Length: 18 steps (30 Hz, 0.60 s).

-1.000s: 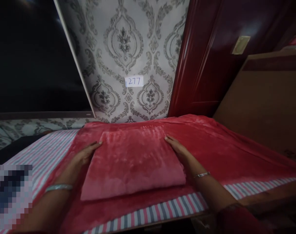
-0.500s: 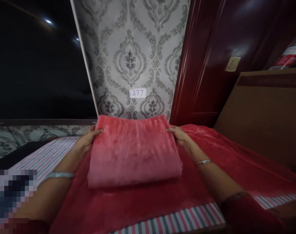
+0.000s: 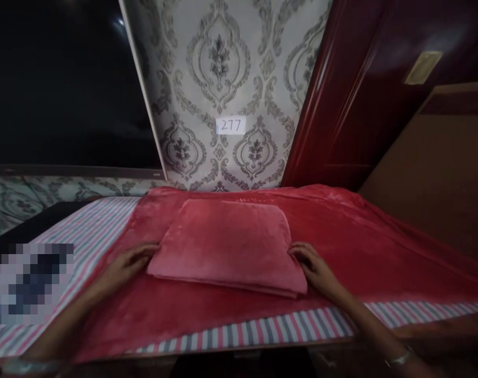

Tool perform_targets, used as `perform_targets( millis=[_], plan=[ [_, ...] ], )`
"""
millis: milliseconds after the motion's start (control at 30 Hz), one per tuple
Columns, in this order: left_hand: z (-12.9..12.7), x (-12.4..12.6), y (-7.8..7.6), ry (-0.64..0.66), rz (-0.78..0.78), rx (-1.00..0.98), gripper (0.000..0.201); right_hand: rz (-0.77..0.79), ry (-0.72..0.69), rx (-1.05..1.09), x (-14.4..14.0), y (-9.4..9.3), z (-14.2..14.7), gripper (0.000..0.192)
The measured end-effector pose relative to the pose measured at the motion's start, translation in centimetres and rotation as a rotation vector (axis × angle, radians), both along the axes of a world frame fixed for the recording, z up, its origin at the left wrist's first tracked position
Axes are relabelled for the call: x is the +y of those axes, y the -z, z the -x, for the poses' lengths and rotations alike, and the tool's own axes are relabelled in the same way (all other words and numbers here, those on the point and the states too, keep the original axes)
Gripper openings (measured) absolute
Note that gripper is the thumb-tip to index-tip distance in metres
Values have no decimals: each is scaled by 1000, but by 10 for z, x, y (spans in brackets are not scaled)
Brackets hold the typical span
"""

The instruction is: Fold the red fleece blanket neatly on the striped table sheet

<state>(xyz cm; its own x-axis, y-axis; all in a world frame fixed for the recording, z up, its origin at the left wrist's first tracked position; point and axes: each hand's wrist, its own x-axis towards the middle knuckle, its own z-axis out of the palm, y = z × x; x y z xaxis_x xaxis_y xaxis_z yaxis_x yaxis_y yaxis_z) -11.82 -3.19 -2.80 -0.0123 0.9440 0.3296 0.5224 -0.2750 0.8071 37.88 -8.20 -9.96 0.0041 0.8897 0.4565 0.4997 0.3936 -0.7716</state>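
A folded pink plush cloth [image 3: 227, 247] lies flat in several layers on a larger red blanket [image 3: 333, 257]. My left hand [image 3: 134, 257] is at its left edge, fingers close together and fingertips on the fabric. On the opposite side, my right hand [image 3: 308, 262] has its bent fingers at the right edge. The thumbs are partly hidden. The cloth's near edge slants a little, with its right corner closer to me.
Under the red blanket is a striped sheet [image 3: 101, 223], showing at left and along the front edge. Behind stand a patterned wall with a "277" label [image 3: 231, 125], a large dark screen [image 3: 65, 89] at left, and a brown board [image 3: 439, 163] at right.
The folded pink cloth has come down from a raised, tilted position to lie flat on the red blanket. Both hands have lowered with it and moved to its side edges.
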Motion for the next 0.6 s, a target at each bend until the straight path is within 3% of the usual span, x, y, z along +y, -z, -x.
perform_targets(
  millis=[100,267,333,433,600],
  plan=[
    [16,-12,29,-73,194,-30,55,145,17,68,-18,26,-6,40],
    [13,6,22,-56,516,-395,72,325,142,229,-6,10,-1,62],
    [5,11,16,-67,519,-428,69,387,170,302,0,7,7,73],
    [-6,14,10,-91,437,-290,61,420,150,382,7,10,18,81],
    [-4,33,16,-85,405,-234,48,529,135,641,12,4,24,63]
  ],
)
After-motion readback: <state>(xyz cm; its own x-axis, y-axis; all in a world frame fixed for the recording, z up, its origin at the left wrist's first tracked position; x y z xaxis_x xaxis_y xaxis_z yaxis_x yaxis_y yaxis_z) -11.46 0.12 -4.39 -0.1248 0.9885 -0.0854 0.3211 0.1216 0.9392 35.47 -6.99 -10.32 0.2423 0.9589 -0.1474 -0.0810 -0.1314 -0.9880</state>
